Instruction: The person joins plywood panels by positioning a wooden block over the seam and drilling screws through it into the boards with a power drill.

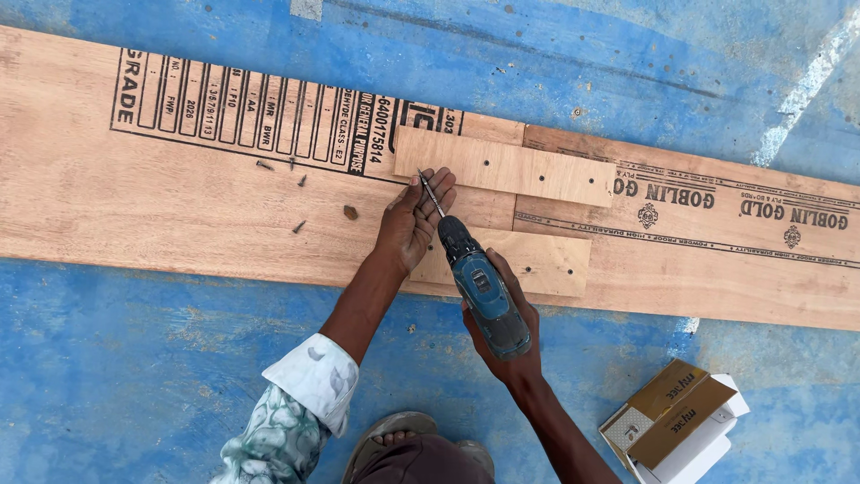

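My right hand grips a blue and black cordless drill, its long bit angled up to the left end of a small plywood strip. My left hand rests on the plywood beside the bit, fingers by its tip, steadying something I cannot make out. A second small plywood piece lies under the drill body. Both pieces sit on long plywood boards with black printed markings.
A few loose screws lie on the board left of my hand. An open brown and white cardboard box sits at the lower right on the blue painted floor. My foot in a sandal is at the bottom.
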